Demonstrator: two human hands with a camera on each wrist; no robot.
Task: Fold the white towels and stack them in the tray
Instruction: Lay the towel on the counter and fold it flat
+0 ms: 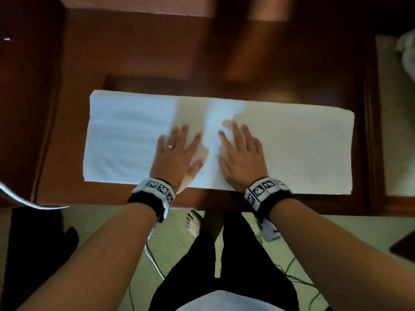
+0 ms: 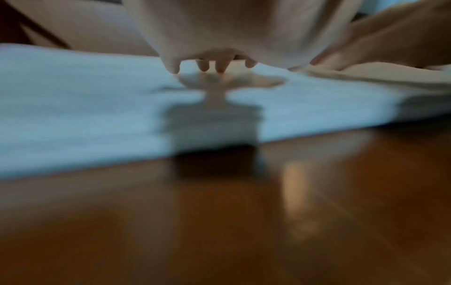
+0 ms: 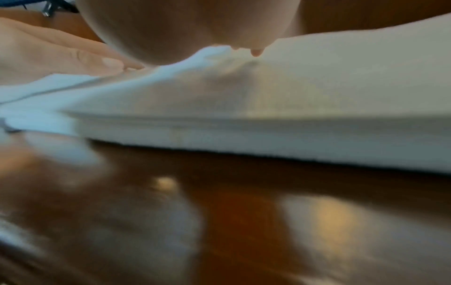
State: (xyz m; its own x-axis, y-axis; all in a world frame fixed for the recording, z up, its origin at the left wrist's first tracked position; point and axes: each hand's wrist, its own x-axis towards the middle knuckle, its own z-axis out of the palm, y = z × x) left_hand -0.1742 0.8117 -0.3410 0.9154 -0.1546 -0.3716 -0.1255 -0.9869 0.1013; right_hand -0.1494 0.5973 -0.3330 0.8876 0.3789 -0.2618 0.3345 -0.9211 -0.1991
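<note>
Both forearms reach forward from the body over the near edge of the wooden table (image 1: 125,52). Each wrist carries a black band with checkered markers. The left hand (image 1: 174,157) lies palm down with its grip spread, fingers straight and fanned; a ring sits on one finger. Just beside it, the right hand (image 1: 242,157) rests the same way, flat with straight, spread fingers. Both press on the middle of the white towel (image 1: 292,149), folded into a long strip lying crosswise on the table. More white cloth (image 1: 406,50) sits at the far right.
</note>
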